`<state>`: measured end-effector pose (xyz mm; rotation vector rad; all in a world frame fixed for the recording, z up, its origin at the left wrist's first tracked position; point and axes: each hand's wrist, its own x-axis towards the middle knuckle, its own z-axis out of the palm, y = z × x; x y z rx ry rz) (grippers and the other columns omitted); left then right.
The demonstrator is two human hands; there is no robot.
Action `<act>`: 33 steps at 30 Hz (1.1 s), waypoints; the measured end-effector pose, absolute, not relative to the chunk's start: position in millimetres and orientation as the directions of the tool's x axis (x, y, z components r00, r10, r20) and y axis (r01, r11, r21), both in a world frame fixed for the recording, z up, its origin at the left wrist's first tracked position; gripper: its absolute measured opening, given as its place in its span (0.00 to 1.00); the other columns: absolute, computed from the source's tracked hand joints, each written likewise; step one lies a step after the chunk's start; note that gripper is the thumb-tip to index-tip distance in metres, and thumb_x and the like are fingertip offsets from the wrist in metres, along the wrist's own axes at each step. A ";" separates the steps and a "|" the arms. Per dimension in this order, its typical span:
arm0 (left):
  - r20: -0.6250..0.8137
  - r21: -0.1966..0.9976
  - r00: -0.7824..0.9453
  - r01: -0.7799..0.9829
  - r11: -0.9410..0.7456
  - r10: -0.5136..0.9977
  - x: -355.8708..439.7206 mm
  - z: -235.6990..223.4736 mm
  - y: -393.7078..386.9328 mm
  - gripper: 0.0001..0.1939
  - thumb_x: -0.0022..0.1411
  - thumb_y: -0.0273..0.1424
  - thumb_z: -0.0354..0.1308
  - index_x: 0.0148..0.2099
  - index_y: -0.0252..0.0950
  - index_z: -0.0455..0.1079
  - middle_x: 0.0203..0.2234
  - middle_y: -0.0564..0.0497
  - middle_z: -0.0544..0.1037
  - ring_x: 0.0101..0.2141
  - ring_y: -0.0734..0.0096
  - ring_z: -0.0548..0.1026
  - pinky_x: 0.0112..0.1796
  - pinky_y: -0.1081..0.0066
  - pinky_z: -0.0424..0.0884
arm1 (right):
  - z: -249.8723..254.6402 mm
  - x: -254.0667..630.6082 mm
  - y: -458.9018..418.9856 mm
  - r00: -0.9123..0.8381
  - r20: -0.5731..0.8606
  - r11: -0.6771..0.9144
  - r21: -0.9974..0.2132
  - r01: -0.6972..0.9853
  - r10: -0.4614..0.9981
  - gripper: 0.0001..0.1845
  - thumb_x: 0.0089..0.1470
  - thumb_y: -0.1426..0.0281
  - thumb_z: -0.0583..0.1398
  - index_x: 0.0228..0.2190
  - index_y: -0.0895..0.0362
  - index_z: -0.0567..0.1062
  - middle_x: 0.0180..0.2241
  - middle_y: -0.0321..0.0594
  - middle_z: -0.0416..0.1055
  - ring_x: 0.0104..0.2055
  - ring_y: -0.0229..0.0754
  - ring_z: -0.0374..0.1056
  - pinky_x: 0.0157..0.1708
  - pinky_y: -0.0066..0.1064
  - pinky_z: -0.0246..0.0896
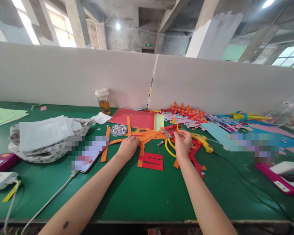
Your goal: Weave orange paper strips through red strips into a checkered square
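Observation:
My left hand point(127, 146) rests on a pile of orange paper strips point(143, 134), its fingers curled and pinched on a strip. My right hand point(182, 141) is curled just right of the pile, next to yellow-handled scissors point(168, 141); what its fingers hold is hidden. Between my hands lies a small piece woven of red and orange strips point(150, 160). More red strips point(197, 163) trail to the right of my right wrist.
A red sheet point(134, 118), a jar of tea point(103, 101), a floral bag point(46, 143) with white cloth, a phone with cable point(88, 156), a yellow glue gun point(203, 141), woven paper pieces point(186, 112), coloured scraps and pink devices point(279, 179) lie on the green table. White partitions stand behind.

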<state>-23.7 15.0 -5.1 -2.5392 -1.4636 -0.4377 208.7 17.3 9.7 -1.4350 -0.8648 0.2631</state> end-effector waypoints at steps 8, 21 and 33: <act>0.342 -0.002 0.450 0.878 -0.479 0.825 -24.4 -0.2 11.5 0.10 0.60 0.22 0.45 0.41 0.31 0.66 0.30 0.43 0.72 0.36 0.61 0.71 0.34 0.67 0.66 | 2.4 206.6 9.3 0.346 0.424 -0.188 -0.371 0.909 0.837 0.21 0.43 0.60 0.58 0.39 0.57 0.66 0.38 0.47 0.69 0.42 0.51 0.63 0.34 0.34 0.56; 0.478 0.103 0.377 0.873 -0.477 0.793 -21.0 1.2 3.4 0.12 0.62 0.29 0.44 0.46 0.37 0.64 0.30 0.46 0.76 0.33 0.64 0.74 0.26 0.73 0.62 | 4.4 181.2 0.9 -0.073 0.686 0.397 -0.327 0.858 0.724 0.16 0.52 0.69 0.53 0.43 0.56 0.67 0.26 0.38 0.67 0.32 0.42 0.63 0.36 0.33 0.60; 0.541 0.409 0.417 0.627 -0.662 0.730 12.2 14.3 -12.5 0.04 0.57 0.28 0.49 0.37 0.38 0.60 0.29 0.53 0.74 0.30 0.72 0.74 0.25 0.77 0.62 | 6.2 172.0 -5.7 -0.191 0.625 0.479 -0.332 0.812 0.757 0.28 0.50 0.78 0.49 0.53 0.52 0.60 0.37 0.41 0.68 0.38 0.44 0.64 0.39 0.35 0.61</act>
